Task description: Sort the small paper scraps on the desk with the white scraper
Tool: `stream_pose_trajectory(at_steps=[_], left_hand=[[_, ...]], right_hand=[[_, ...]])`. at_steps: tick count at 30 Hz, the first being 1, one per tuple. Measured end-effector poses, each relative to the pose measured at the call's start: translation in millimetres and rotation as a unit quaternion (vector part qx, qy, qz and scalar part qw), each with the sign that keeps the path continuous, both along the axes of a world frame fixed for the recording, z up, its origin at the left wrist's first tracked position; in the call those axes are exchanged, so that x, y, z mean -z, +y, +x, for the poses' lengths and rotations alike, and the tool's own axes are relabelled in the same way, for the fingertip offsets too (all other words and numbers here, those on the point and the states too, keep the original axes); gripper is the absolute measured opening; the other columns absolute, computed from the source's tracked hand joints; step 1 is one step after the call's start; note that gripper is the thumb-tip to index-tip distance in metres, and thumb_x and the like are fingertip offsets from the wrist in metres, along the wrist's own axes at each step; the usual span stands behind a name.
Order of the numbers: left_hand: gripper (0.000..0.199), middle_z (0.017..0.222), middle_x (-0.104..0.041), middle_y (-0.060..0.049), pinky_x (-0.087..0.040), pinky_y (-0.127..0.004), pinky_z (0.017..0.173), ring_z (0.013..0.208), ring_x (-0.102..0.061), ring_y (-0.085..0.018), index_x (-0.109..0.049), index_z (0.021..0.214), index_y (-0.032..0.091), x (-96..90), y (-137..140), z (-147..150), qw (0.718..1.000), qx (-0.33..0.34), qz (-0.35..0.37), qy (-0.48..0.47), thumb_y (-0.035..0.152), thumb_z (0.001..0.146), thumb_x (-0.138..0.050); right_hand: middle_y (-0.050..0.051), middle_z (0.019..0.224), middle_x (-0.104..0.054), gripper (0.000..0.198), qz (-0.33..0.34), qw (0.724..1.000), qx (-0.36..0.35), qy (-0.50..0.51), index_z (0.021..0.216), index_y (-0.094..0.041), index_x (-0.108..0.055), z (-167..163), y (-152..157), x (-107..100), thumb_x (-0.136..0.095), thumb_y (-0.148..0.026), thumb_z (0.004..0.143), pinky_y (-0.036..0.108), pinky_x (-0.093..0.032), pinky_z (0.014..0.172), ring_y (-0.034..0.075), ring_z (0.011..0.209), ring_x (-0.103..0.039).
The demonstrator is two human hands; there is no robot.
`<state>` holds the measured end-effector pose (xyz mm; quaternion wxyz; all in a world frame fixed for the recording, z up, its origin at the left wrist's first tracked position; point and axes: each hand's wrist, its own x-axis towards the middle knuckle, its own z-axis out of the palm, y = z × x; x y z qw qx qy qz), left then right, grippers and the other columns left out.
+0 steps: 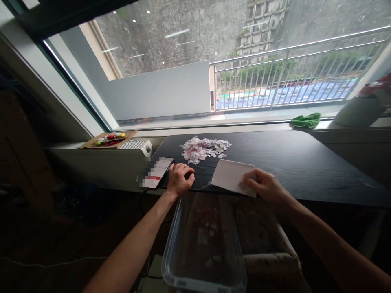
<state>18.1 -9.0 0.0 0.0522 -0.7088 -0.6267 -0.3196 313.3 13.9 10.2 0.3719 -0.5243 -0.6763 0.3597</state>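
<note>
My right hand (263,184) grips a white flat plastic card (231,175) by its right end, thumb on top. The card has rounded corners and a small hole near its far left corner. It is tilted at the front edge of the black table (275,162). My left hand (181,179) rests at the same edge, its fingers curled into a loop with nothing visible in them. A pile of small torn paper scraps (203,149) lies just beyond both hands. Below the edge stands a clear plastic bin (171,252) with some scraps inside.
A phone (159,173) lies beside my left hand at the table's left edge. Left of it is a white radiator (131,167) with cardboard (87,141) on top. A green cloth (305,121) sits on the windowsill. A cardboard box (269,260) stands right of the bin.
</note>
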Motion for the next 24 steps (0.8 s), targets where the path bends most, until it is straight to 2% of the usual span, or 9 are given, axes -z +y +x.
stream_pose_trajectory(at_steps=[5,9,14,19,24], left_hand=[[0.011,0.084,-0.067,-0.002,-0.030,-0.048,0.105,0.096,-0.059,-0.022,-0.067,0.076,0.023,-0.6,-0.5,1.6,1.000,-0.004,0.002,-0.010,0.021,0.074,-0.057],[0.010,0.084,-0.067,-0.002,-0.028,-0.049,0.107,0.096,-0.059,-0.022,-0.067,0.076,0.023,-0.9,-0.9,1.9,1.000,-0.006,-0.001,-0.012,0.021,0.074,-0.057],[0.010,0.084,-0.066,-0.002,-0.029,-0.049,0.106,0.097,-0.059,-0.022,-0.068,0.076,0.023,0.0,-0.6,1.3,1.000,-0.002,0.005,-0.007,0.021,0.073,-0.058],[0.010,0.084,-0.065,-0.002,-0.031,-0.047,0.104,0.097,-0.058,-0.022,-0.068,0.077,0.023,1.3,-0.2,0.7,1.000,0.004,0.010,-0.002,0.021,0.073,-0.059],[0.011,0.084,-0.065,-0.002,-0.032,-0.047,0.103,0.097,-0.058,-0.022,-0.068,0.077,0.023,1.9,0.2,0.3,1.000,0.004,0.014,0.003,0.021,0.074,-0.058]], right_hand=[[0.002,0.062,-0.066,0.014,-0.017,1.000,-0.007,0.011,0.070,-0.018,-0.063,0.3,14.6,1.1,-0.063,-0.032,0.068,0.023,-0.045,0.047,0.015,0.055,-0.059],[0.002,0.062,-0.067,0.012,-0.030,0.999,-0.021,0.019,0.069,-0.018,-0.063,-6.8,14.6,-2.0,-0.064,-0.031,0.067,0.023,-0.045,0.047,0.015,0.055,-0.059],[0.003,0.069,-0.069,0.012,-0.090,0.994,-0.045,0.049,0.071,-0.019,-0.063,-10.1,10.0,-8.8,-0.064,-0.030,0.067,0.025,-0.049,0.053,0.017,0.062,-0.063],[0.003,0.066,-0.068,0.008,-0.108,0.993,-0.003,0.043,0.068,-0.019,-0.063,-6.6,8.7,-17.5,-0.064,-0.026,0.066,0.025,-0.048,0.052,0.016,0.061,-0.061],[0.003,0.070,-0.070,0.012,-0.130,0.987,-0.051,0.073,0.071,-0.018,-0.064,-10.7,5.9,-14.9,-0.066,-0.027,0.064,0.026,-0.050,0.055,0.017,0.062,-0.062]])
